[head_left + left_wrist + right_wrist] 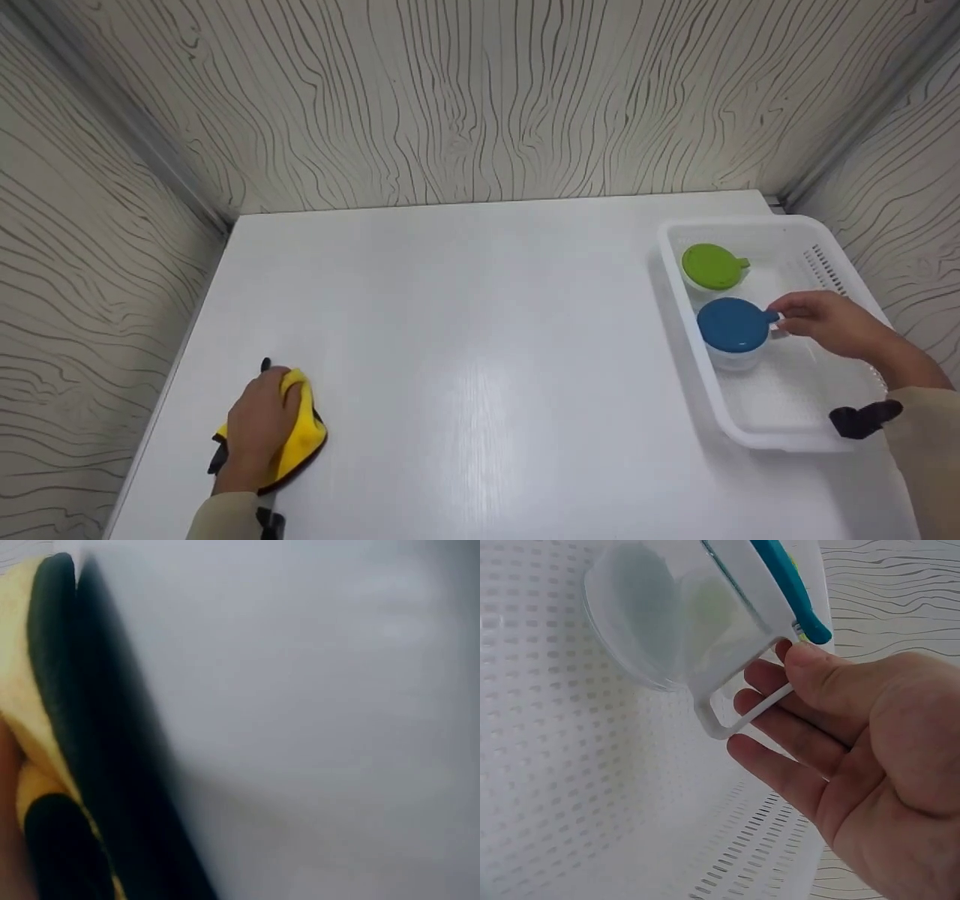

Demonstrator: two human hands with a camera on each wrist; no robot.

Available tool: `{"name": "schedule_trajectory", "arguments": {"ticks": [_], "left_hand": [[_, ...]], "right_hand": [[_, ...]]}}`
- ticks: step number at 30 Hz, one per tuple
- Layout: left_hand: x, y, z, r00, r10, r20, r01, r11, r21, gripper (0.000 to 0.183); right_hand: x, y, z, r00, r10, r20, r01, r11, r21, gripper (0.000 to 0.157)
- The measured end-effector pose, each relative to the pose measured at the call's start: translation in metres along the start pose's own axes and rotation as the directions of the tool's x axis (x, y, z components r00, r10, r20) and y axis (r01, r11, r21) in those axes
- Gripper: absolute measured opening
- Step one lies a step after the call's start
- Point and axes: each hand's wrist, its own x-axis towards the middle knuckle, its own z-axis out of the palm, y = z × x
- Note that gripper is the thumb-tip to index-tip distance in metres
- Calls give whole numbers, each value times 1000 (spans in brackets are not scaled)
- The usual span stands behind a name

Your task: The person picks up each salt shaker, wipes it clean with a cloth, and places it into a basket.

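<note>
A clear round container with a blue lid [733,325] is in the white basket [694,352] at the right. My right hand [832,322] reaches over the basket's right side and grips the container's white loop handle [759,709], thumb near the lid's blue tab. Just behind it sits a matching container with a green lid [711,266]. At the table's left, my left hand [259,416] grips a bunched yellow cloth [304,442] with dark edging, low on the tabletop. The left wrist view shows mostly the cloth's dark edge [60,690] against the white surface.
The white tabletop [465,337] spans between the two hands. Wood-grain panels [480,97] enclose it at the back and both sides. Slots pierce the basket's wall [750,832]. A black strap piece [862,418] hangs by the right sleeve, over the basket's front rim.
</note>
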Motion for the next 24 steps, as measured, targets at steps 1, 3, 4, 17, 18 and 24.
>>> {"name": "schedule_trajectory", "arguments": {"ticks": [1,3,4,17,18,24], "left_hand": [[0,0,0,1000,-3,4,3,1000,1,38],[0,1,-1,1000,-8,13,8,1000,-1,39],[0,1,-1,1000,-11,16,11,1000,0,39],[0,0,0,1000,-9,5,9,1000,-2,38],[0,1,-1,1000,-6,5,6,1000,3,38],[0,5,-4,1000,2,-12,-2,1000,17,38]], "right_hand": [[0,0,1,1000,-2,3,2,1000,-9,25],[1,0,3,1000,-10,5,10,1000,-22,22],[1,0,4,1000,-17,4,18,1000,-26,21],[3,7,15,998,-28,48,31,998,-63,25],[3,8,15,998,-26,52,29,998,-62,25],[1,7,16,998,-27,58,30,998,-56,26]]}}
